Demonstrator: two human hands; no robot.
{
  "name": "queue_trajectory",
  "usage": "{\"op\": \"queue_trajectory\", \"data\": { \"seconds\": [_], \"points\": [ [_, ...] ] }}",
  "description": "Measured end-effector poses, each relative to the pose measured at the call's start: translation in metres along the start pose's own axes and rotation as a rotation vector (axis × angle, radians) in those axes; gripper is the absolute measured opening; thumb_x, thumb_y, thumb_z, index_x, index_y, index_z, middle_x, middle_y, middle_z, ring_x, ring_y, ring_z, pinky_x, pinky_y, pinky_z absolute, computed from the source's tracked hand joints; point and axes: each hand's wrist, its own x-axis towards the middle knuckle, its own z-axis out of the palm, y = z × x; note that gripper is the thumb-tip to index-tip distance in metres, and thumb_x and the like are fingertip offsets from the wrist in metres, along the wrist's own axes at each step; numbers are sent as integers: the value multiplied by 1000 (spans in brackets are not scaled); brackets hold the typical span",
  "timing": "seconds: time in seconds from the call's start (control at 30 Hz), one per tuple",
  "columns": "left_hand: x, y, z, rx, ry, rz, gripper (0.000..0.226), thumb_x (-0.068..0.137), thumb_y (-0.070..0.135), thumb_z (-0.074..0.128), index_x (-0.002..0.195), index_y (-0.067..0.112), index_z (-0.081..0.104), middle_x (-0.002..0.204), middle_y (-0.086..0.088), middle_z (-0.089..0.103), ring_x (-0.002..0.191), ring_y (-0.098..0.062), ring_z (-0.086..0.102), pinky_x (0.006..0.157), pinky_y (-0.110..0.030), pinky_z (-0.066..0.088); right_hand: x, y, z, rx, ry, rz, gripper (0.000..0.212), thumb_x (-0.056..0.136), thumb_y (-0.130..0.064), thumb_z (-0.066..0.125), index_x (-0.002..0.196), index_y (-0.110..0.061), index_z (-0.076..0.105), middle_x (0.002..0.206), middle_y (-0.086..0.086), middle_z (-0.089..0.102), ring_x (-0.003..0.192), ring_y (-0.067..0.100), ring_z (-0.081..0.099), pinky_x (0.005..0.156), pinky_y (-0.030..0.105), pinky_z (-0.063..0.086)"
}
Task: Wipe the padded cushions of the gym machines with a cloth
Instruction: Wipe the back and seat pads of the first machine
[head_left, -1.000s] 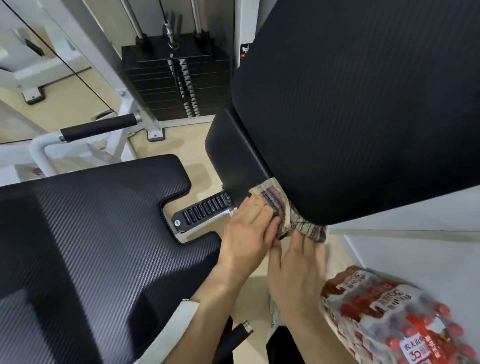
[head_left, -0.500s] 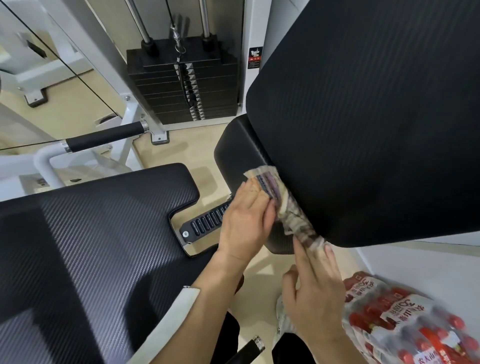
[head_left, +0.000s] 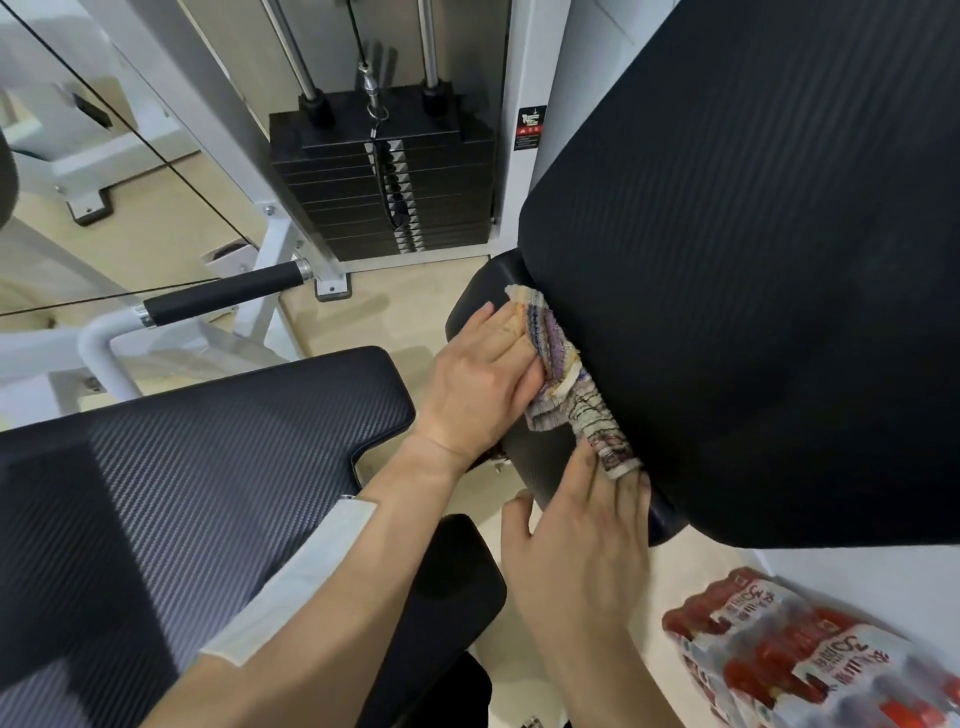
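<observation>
Black cushion (head_left: 753, 260) edge is getting wiped: the cloth (head_left: 561, 384) is sliding higher than before, left hand (head_left: 483, 384) pressing it flat-fingered, right hand (head_left: 582, 540) steadying its tail, fingers straight.

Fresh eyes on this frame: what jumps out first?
The large black cushion fills the upper right, with a striped cloth pressed along its lower left edge by the left hand, flat on top, and the right hand at its lower end. Then the ribbed black seat cushion at lower left, the weight stack at top centre and a pack of red bottles at bottom right.
</observation>
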Motion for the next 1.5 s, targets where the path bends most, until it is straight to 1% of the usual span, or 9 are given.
{"op": "queue_trajectory", "data": {
  "seconds": [0.33,0.47,0.63,0.77,0.87,1.07,1.23,1.4,1.5],
  "points": [
    [33,-27,-2,7,97,-90,19,96,11,57,97,1,72,120,-15,71,118,-29,65,97,-33,53,38,-39,-6,82,48,11,75,79,-40,51,137,8,51,123,29,64,118,42,57,113,49,36],
    [55,-44,-12,-29,16,-125,24,97,16,53,76,7,60,80,-7,67,72,-24,61,61,-29,44,53,-55,-10,95,53,4,73,82,-40,53,136,9,52,121,28,65,115,41,57,111,48,36],
    [86,-54,-15,-327,-143,-487,44,98,24,54,56,24,38,46,8,43,49,-8,37,54,-28,29,73,-74,-19,93,50,12,73,83,-45,50,132,8,56,111,26,70,105,41,63,98,47,48],
    [101,-73,-3,-526,-226,-722,47,95,22,55,52,8,42,48,9,38,54,-8,32,58,-32,30,86,-88,-27,84,35,20,73,83,-50,51,131,5,58,105,21,72,98,36,67,85,42,53],
    [103,-76,-2,-636,-219,-789,41,94,21,56,57,3,51,58,-1,44,61,-12,37,60,-32,32,85,-77,-28,115,0,-41,72,89,-51,45,142,-2,49,123,16,68,109,30,64,89,39,51],
    [92,-59,-3,-515,-31,-813,40,94,12,53,55,21,50,55,6,50,56,-9,42,56,-26,35,74,-45,-23,185,46,-197,64,90,-33,50,147,-4,45,139,11,60,124,21,59,97,30,49],
    [106,-68,1,-462,-53,-838,32,97,16,51,69,8,64,62,-1,60,60,-13,47,62,-31,37,59,-49,-31,325,220,-258,52,89,-24,50,137,-4,60,139,12,61,128,23,59,97,32,51],
    [112,-79,-1,-286,-204,-738,39,99,15,49,60,15,53,63,-4,55,69,-26,47,63,-28,30,80,-66,-36,242,20,-362,76,93,-28,47,158,-3,17,167,16,12,154,24,15,123,36,24],
    [106,-87,4,-264,-221,-787,48,100,17,50,52,19,41,61,-5,49,67,-28,42,60,-25,26,104,-84,-32,83,-38,-393,83,93,-32,45,158,0,5,167,20,2,155,27,6,126,38,11]
  ]
}}
